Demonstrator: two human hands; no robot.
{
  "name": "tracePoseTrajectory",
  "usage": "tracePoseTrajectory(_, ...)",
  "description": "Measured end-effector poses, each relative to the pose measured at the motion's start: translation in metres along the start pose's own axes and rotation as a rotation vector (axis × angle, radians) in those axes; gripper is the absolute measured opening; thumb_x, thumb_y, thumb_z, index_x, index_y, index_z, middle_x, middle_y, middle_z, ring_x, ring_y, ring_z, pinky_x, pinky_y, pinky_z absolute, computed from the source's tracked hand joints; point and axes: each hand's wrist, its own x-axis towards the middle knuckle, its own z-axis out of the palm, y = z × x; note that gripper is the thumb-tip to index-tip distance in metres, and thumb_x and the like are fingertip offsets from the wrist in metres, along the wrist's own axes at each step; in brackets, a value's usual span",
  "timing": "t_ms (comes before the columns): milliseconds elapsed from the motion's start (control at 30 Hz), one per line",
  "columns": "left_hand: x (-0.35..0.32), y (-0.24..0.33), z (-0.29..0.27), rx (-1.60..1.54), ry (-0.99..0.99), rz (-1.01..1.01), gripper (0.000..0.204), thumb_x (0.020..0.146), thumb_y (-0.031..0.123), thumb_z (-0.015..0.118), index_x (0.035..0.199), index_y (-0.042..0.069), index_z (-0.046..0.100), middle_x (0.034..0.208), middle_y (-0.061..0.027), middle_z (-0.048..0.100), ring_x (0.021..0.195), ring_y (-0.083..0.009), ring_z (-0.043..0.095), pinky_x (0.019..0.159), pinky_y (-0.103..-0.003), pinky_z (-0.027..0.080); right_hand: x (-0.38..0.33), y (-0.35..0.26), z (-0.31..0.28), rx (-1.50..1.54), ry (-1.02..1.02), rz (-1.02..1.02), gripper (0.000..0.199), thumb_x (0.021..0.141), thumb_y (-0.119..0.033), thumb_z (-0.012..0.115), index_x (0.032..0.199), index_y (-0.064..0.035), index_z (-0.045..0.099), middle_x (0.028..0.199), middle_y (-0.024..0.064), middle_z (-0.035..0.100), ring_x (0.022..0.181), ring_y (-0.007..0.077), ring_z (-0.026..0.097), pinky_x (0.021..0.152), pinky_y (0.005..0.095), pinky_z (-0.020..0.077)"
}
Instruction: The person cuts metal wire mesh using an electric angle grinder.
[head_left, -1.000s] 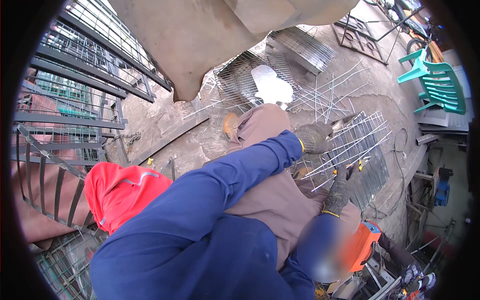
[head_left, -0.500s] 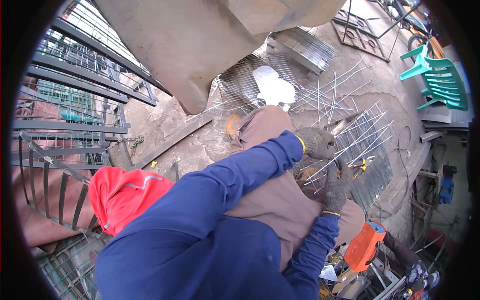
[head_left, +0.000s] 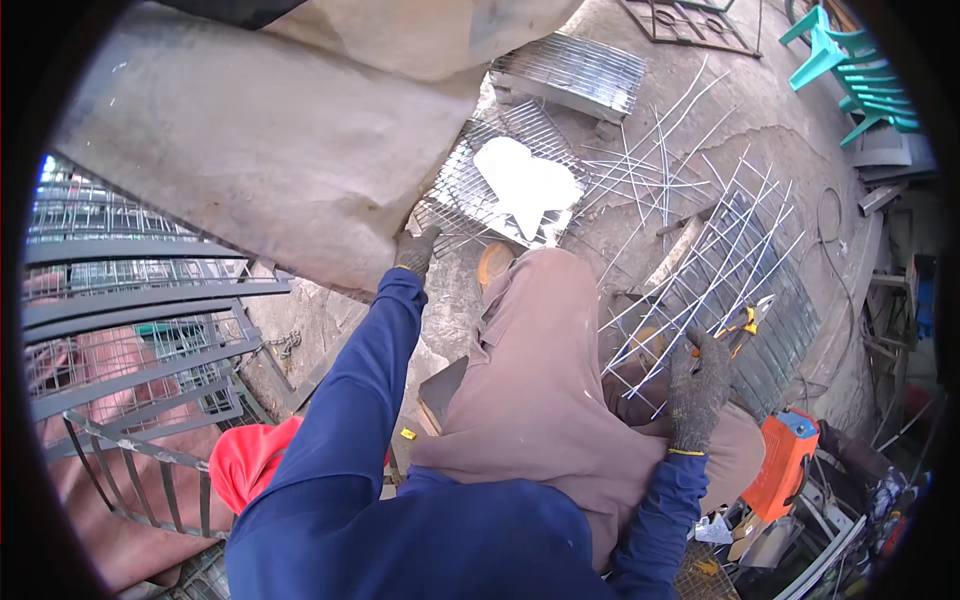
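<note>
My left hand, in a grey glove, is stretched forward to the near corner of a wire mesh panel lying on the concrete. Whether its fingers grip the panel is unclear. A white sheet lies on that panel. My right hand, also gloved, holds orange-handled pliers over a grid of thin white wire rods set on a dark mesh. My brown-trousered knees fill the middle, with a boot toe showing beyond them.
A second mesh panel lies farther off. Loose rods are scattered between the panels. Metal railings stand at left, a large grey slab at upper left, green plastic chairs at top right, and an orange machine at lower right.
My left arm has swung from over my lap near the rod grid out to the left, to the mesh panel's corner. The right hand stays by the rods with the pliers.
</note>
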Motion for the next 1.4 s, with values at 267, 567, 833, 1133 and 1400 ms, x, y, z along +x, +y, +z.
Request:
tracePoseTrajectory(267, 0.001, -0.041, 0.028, -0.483, -0.406, -0.277, 0.025, 0.099, 0.028, 0.063, 0.113, 0.009, 0.059, 0.104, -0.0088, 0.066, 0.086, -0.025, 0.07, 0.062, -0.042, 0.061, 0.004, 0.001, 0.0, -0.033, -0.018, 0.033, 0.032, 0.087, -0.023, 0.073, 0.115, -0.0076, 0.071, 0.11, 0.0169, 0.07, 0.108, 0.037, 0.064, 0.1, 0.0495, 0.0453)
tracePoseTrajectory(567, -0.046, -0.021, 0.026, 0.257, -0.907, 0.468, 0.026, 0.098, 0.031, 0.062, 0.111, 0.009, 0.069, 0.097, -0.0035, 0.069, 0.075, -0.016, 0.066, 0.065, -0.035, 0.057, 0.003, -0.002, -0.002, -0.034, -0.047, 0.014, 0.032, 0.088, -0.023, 0.073, 0.116, -0.0082, 0.071, 0.112, 0.0169, 0.07, 0.11, 0.0368, 0.064, 0.102, 0.047, 0.0451)
tracePoseTrajectory(833, -0.013, 0.04, 0.005, 0.587, -0.52, 0.362, 0.046, 0.094, 0.042, 0.061, 0.11, 0.001, 0.073, 0.094, -0.0173, 0.076, 0.086, -0.0277, 0.072, 0.08, -0.04, 0.056, -0.001, 0.004, 0.002, -0.046, -0.047, 0.018, 0.033, 0.089, -0.022, 0.071, 0.118, -0.007, 0.071, 0.115, 0.0177, 0.069, 0.112, 0.0364, 0.064, 0.102, 0.0477, 0.0468)
tracePoseTrajectory(1133, 0.129, 0.129, -0.092, 0.639, -0.295, 0.703, 0.039, 0.097, 0.022, 0.056, 0.134, 0.017, 0.067, 0.129, -0.0142, 0.071, 0.117, -0.0294, 0.068, 0.106, -0.04, 0.049, -0.004, 0.004, 0.004, -0.04, -0.033, 0.05, 0.03, 0.091, -0.012, 0.069, 0.12, -0.0058, 0.068, 0.117, 0.016, 0.066, 0.112, 0.0334, 0.06, 0.101, 0.0461, 0.0457)
tracePoseTrajectory(1400, 0.241, 0.23, -0.1, 0.382, 0.738, 0.917, 0.069, 0.093, 0.041, 0.066, 0.15, 0.006, 0.046, 0.144, -0.0227, 0.056, 0.13, -0.043, 0.054, 0.114, -0.044, 0.042, 0.007, -0.017, 0.006, -0.039, -0.088, 0.25, 0.02, 0.094, -0.006, 0.067, 0.113, -0.003, 0.066, 0.112, 0.0134, 0.064, 0.109, 0.0285, 0.058, 0.098, 0.0396, 0.0451)
